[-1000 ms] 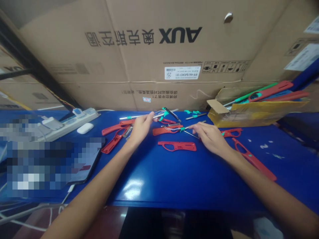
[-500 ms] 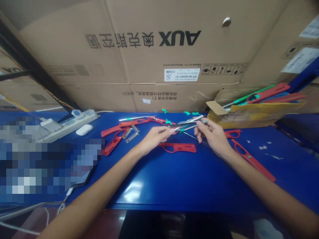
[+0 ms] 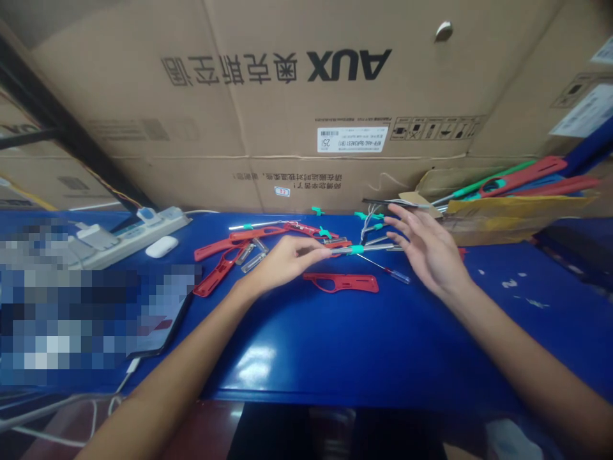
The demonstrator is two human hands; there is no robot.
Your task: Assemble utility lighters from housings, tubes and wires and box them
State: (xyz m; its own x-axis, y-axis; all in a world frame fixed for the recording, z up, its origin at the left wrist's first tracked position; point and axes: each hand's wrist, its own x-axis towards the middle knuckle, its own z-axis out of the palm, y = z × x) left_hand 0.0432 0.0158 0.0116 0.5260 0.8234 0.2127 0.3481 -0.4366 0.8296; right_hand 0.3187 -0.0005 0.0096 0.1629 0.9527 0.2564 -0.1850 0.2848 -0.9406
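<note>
My left hand (image 3: 306, 259) pinches a thin silver metal tube with a green collar (image 3: 357, 250) between thumb and fingers. My right hand (image 3: 428, 246) is raised to the right of the tube. Its upper fingers lie along a thin dark strip (image 3: 376, 202), which appears to be held above the table, while its other fingers are spread. Light wires (image 3: 368, 220) hang from the strip's left end towards the tube. A small screwdriver (image 3: 395, 275) and a red lighter-shaped shell half (image 3: 342, 282) lie on the blue table in front of the hands.
Several red shells (image 3: 218, 275) and clear parts (image 3: 253, 262) lie to the left. Green pieces (image 3: 317, 211) rest along the back. An open carton (image 3: 507, 220) of assembled parts stands right. A power strip (image 3: 129, 239), white case (image 3: 161, 248) and phone (image 3: 163, 319) are further left.
My right hand has moved up and right, away from the tube, with a dark strip and wires now showing at its fingers. My left hand keeps its pinch. The screwdriver has come into view.
</note>
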